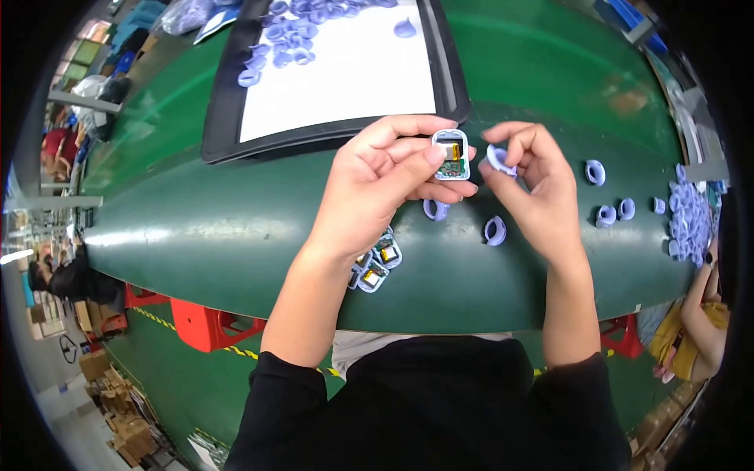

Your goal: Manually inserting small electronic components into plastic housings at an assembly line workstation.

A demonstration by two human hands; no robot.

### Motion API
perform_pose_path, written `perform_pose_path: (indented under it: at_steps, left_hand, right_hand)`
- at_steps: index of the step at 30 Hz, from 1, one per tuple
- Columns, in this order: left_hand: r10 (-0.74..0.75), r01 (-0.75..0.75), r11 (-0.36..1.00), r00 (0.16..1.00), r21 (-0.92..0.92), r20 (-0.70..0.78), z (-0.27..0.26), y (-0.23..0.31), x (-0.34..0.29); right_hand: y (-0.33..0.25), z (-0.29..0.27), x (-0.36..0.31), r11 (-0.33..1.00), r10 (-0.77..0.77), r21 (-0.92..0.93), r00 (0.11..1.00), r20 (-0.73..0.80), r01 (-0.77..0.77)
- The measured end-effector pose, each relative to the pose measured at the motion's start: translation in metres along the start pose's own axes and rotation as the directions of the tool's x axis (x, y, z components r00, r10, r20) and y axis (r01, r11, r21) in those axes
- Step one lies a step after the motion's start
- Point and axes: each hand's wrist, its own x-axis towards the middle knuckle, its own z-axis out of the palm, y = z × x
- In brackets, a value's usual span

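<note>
My left hand (381,169) is closed around a small light-blue device housing (451,166), its open side facing me. Inside it I see a green circuit board and a silver-and-yellow battery-like part. Just to the right, my right hand (538,177) pinches a lavender plastic ring-shaped part (498,160), held apart from the housing. Below the hands, two more lavender rings (495,231) lie on the green table. Several similar open housings with boards (373,276) sit in a cluster beside my left forearm, which partly hides them.
A black-rimmed tray (353,129) with a white bottom holds many lavender parts (290,35) at the far left. Several loose rings (605,216) lie to the right, near a large pile of lavender pieces (689,220). Red stools (200,323) stand under the table edge. Another person's arm (695,322) shows at far right.
</note>
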Motion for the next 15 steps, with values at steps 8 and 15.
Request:
perform_pose_path:
  at_steps: [8,15]
  left_hand:
    - [-0.091,0.094,0.994,0.994,-0.053,0.063,0.007,-0.001,-0.007]
    - [-0.094,0.101,0.988,0.993,-0.113,0.067,0.003,-0.006,-0.006]
  right_hand:
    - [0.002,0.002,-0.004,0.951,-0.026,0.304,0.994,-0.102,0.056]
    - [0.001,-0.002,-0.003,0.953,-0.055,0.291,0.994,-0.098,0.081]
